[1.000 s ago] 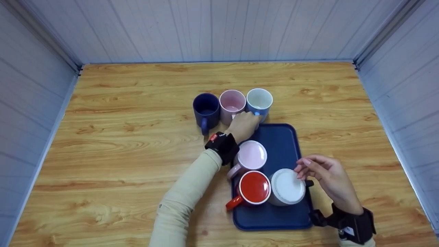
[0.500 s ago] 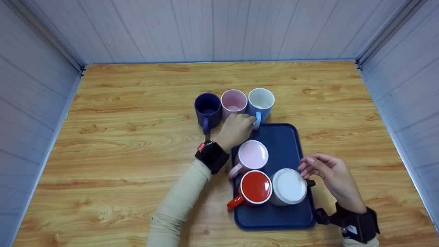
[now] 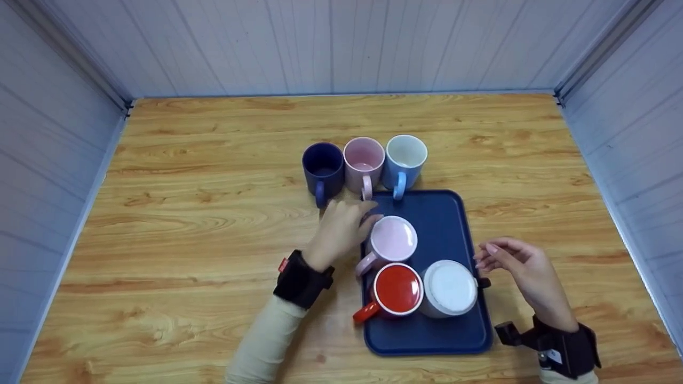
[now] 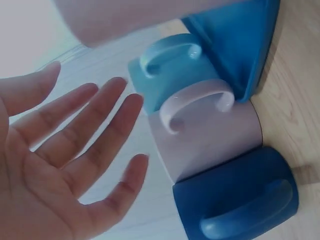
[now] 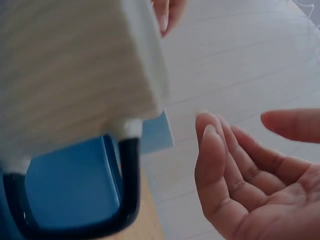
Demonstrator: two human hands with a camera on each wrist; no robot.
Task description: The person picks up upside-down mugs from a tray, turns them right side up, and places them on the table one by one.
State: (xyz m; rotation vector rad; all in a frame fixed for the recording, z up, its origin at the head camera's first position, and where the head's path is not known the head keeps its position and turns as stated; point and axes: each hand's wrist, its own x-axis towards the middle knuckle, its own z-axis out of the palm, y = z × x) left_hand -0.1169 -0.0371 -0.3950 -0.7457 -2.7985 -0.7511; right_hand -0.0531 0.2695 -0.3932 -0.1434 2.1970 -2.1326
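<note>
In the head view my left hand (image 3: 339,229) is beside the tray's far left corner, near the pale pink mug (image 3: 394,240). The left wrist view shows its fingers spread and holding nothing. My right hand (image 3: 525,272), fingers loosely bent and holding nothing, hovers right of the white ribbed mug (image 3: 451,288) with a dark handle. That mug stands bottom up on the dark blue tray (image 3: 427,338), beside a red mug (image 3: 397,289). The red and pale pink mugs also appear bottom up. Behind the tray stand upright navy (image 3: 323,168), pink (image 3: 364,162) and light blue (image 3: 404,162) mugs.
The three upright mugs form a close row, handles toward me. The tray lies on a wood-grain table (image 3: 187,240), with pale panel walls (image 3: 331,48) at the back and both sides. Tray handles of the red and pale pink mugs point left, over its edge.
My left hand has come away from the light blue mug's handle, back toward me and left, with its fingers opening. My right hand has shifted slightly right. The mugs keep their places.
</note>
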